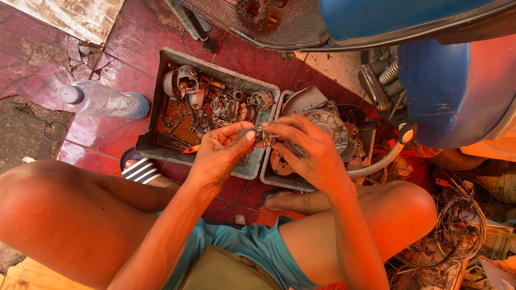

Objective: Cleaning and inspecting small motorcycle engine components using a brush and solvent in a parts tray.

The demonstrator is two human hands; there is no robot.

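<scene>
You see a grey tray [161,102] of rust-brown parts, dark red floor tiles [129,32], a black-and-white striped sandal [141,171] and blue bodywork [457,91].

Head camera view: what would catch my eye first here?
Both hands meet at the centre: the left hand and right hand pinch a small metal part between them. Beneath them sit two grey trays crammed with rusty engine parts, and a clear plastic bottle lies at left.

Warm, bright daylight; sharp, wide-angle bending.
</scene>
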